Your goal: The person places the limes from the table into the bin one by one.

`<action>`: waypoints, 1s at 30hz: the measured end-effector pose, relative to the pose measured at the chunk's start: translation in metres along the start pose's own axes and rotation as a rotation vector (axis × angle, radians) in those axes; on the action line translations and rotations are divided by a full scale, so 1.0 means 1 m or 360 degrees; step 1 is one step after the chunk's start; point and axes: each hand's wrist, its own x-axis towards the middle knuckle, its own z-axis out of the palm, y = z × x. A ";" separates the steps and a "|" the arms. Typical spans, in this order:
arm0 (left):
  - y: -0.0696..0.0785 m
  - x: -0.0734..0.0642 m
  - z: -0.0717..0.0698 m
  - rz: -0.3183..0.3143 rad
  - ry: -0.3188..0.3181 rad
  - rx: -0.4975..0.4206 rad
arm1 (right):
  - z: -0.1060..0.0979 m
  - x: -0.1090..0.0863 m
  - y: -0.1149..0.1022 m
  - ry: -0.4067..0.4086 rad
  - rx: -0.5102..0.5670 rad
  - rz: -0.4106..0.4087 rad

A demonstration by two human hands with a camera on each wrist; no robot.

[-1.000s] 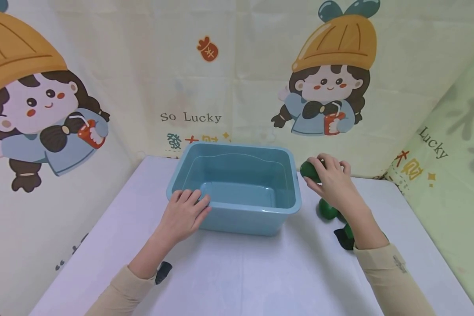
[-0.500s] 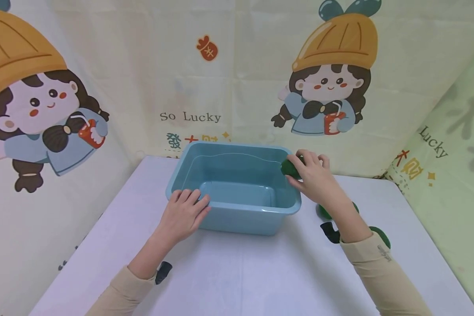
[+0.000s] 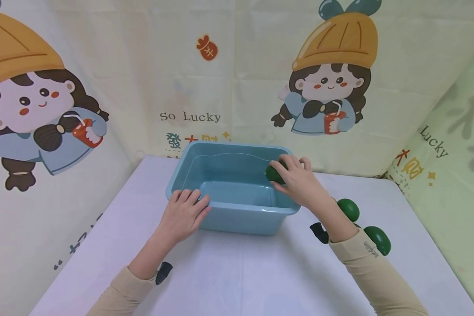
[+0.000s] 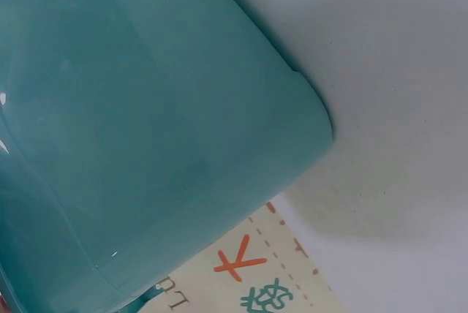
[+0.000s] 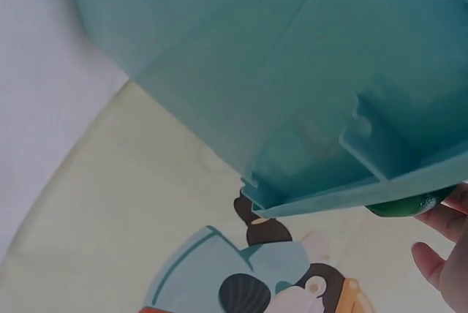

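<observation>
A light blue plastic basin (image 3: 237,219) stands on the white table. My left hand (image 3: 186,213) grips its near rim at the left corner, fingers curled over the edge and thumb on the outside. In the left wrist view, the basin's wall (image 4: 168,108) fills most of the picture. My right hand (image 3: 296,177) holds a dark green oval fruit (image 3: 274,174) between thumb and fingers, inside the basin's right rim and above its floor. From the right wrist, part of that green fruit (image 5: 409,205) shows past the rim, with fingertips beside it.
Right of the basin, a smooth green oval fruit (image 3: 348,210) and a second green fruit (image 3: 379,241) lie on the table (image 3: 245,276), partly behind the right forearm. A printed cartoon cloth (image 3: 245,87) hangs close behind the basin and along both sides.
My right hand has carried the green fruit leftward from beside the basin, across its right rim to inside it. The left hand and the basin have stayed in place.
</observation>
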 end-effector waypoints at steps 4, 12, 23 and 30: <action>0.000 0.000 0.001 0.0014 0.0044 -0.0034 | 0.003 0.001 -0.002 0.0006 -0.0019 -0.0040; 0.000 0.000 0.001 0.0014 0.0048 -0.0055 | 0.008 0.001 -0.006 -0.0037 -0.0014 -0.0070; 0.001 0.001 -0.002 -0.0002 -0.0016 -0.0007 | 0.010 0.000 -0.008 -0.0005 0.0062 -0.0079; 0.001 0.000 -0.001 -0.0004 -0.0008 0.0000 | 0.010 0.000 -0.008 0.0030 0.0069 -0.0086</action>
